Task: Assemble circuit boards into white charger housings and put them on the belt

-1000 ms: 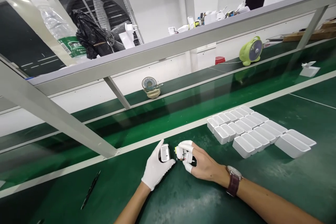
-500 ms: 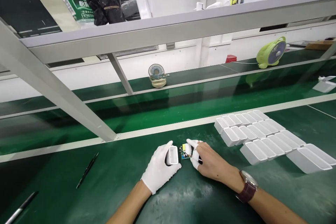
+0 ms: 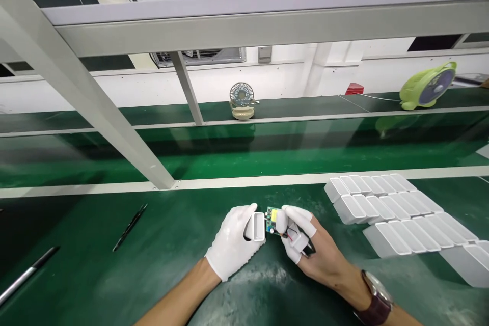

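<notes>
My left hand [image 3: 233, 237], in a white glove, is closed around a small white plastic case [image 3: 258, 226] whose open end faces right. In my right hand [image 3: 305, 237], with white coverings on the fingers, is a small green circuit board [image 3: 272, 220] with a yellow component, together with a white plug piece [image 3: 298, 240] and thin wires. The board's left edge is right beside the mouth of the case; whether they touch I cannot tell. Several more white cases [image 3: 385, 204] stand in rows to the right of my right hand.
On the green table [image 3: 171, 275] lie a black pen [image 3: 130, 227] and a silver-and-black tool [image 3: 28, 274] at the left. A slanted grey post [image 3: 103, 107] and a shelf beam [image 3: 248, 30] frame the back. Beyond stand a small fan [image 3: 242, 99] and a green fan [image 3: 428, 86].
My right hand has turned, so the white plug piece and wires now show more. The board is closer to the case. The whole view has shifted and levelled.
</notes>
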`<state>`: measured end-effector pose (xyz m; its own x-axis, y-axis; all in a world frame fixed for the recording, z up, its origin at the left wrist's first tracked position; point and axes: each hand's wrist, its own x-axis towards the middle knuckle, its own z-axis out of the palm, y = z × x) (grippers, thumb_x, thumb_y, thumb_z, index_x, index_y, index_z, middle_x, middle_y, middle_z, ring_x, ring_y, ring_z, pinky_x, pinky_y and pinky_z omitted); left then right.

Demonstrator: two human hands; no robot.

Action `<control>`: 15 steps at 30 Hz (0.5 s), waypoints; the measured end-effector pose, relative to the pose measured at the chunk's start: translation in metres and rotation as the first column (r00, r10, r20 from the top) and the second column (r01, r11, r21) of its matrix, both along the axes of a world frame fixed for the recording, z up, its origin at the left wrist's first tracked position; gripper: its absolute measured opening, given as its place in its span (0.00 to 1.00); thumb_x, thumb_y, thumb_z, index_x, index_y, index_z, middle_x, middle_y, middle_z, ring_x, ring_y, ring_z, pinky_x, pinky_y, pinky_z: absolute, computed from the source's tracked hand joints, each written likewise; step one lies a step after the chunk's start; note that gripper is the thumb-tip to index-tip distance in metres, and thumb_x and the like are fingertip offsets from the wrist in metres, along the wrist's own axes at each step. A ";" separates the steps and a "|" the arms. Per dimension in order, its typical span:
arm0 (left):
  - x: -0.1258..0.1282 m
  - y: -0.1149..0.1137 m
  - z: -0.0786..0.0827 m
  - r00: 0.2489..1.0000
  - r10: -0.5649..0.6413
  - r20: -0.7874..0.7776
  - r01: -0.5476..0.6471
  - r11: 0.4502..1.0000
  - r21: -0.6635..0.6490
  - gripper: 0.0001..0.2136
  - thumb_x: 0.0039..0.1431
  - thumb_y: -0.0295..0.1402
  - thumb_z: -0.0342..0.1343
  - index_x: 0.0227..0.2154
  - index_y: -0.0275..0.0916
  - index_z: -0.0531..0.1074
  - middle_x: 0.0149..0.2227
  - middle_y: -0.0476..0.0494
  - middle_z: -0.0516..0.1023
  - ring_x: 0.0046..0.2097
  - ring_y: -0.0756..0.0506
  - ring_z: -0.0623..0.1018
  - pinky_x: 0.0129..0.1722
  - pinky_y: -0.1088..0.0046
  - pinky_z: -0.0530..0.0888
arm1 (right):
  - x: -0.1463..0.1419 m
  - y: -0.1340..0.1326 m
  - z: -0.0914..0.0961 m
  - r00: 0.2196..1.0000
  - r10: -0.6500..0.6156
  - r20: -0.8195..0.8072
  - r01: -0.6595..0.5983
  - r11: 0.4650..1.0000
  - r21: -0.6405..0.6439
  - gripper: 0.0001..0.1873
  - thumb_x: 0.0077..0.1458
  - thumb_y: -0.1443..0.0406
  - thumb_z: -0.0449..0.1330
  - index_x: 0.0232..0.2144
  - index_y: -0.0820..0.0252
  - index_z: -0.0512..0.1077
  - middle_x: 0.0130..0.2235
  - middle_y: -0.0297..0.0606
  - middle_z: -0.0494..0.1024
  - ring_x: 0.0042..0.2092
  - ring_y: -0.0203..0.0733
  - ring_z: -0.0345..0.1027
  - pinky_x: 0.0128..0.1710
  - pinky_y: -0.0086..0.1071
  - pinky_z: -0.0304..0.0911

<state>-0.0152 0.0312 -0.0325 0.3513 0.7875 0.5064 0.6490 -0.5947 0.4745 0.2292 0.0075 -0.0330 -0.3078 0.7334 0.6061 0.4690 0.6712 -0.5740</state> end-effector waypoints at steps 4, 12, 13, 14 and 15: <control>0.001 0.001 0.003 1.000 -0.029 0.000 0.028 0.993 0.119 0.32 0.54 0.28 0.63 0.62 0.40 0.61 0.50 0.36 0.76 0.53 0.38 0.76 0.52 0.54 0.77 | -0.007 -0.008 0.004 0.994 0.085 0.072 -0.092 0.991 0.094 0.41 0.57 0.77 0.58 0.69 0.59 0.50 0.57 0.52 0.69 0.54 0.51 0.68 0.52 0.46 0.70; 0.000 0.000 0.005 0.998 -0.046 -0.047 0.053 0.986 0.159 0.32 0.54 0.25 0.61 0.62 0.40 0.60 0.49 0.35 0.76 0.52 0.37 0.75 0.51 0.52 0.76 | -0.011 -0.010 0.002 0.992 0.079 0.095 -0.084 0.995 0.047 0.40 0.56 0.76 0.57 0.69 0.59 0.51 0.56 0.51 0.71 0.54 0.51 0.67 0.51 0.47 0.70; 0.000 0.000 0.004 0.998 -0.045 -0.050 0.053 0.986 0.158 0.32 0.54 0.26 0.61 0.62 0.40 0.60 0.49 0.35 0.76 0.52 0.37 0.75 0.51 0.52 0.76 | -0.011 -0.010 0.002 0.992 0.074 0.100 -0.079 0.996 0.048 0.40 0.57 0.76 0.57 0.69 0.59 0.51 0.55 0.50 0.71 0.53 0.51 0.67 0.51 0.47 0.70; -0.001 0.000 0.004 0.998 -0.042 -0.052 0.050 0.987 0.156 0.32 0.55 0.26 0.61 0.62 0.40 0.60 0.49 0.35 0.76 0.52 0.37 0.75 0.51 0.52 0.76 | -0.011 -0.010 0.003 0.992 0.069 0.107 -0.074 0.996 0.052 0.40 0.57 0.76 0.57 0.69 0.59 0.51 0.55 0.50 0.71 0.53 0.51 0.67 0.51 0.46 0.70; -0.001 0.000 0.003 0.998 -0.039 -0.054 0.046 0.987 0.152 0.32 0.55 0.27 0.62 0.62 0.40 0.60 0.49 0.35 0.76 0.52 0.37 0.75 0.51 0.52 0.76 | -0.010 -0.010 0.003 0.992 0.062 0.113 -0.069 0.996 0.057 0.40 0.57 0.75 0.57 0.69 0.59 0.51 0.55 0.50 0.71 0.52 0.51 0.68 0.50 0.46 0.70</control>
<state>-0.0158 0.0312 -0.0296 0.4111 0.6860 0.6004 0.6424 -0.6853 0.3431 0.2189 -0.0024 -0.0302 -0.4215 0.6726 0.6082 0.4813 0.7344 -0.4785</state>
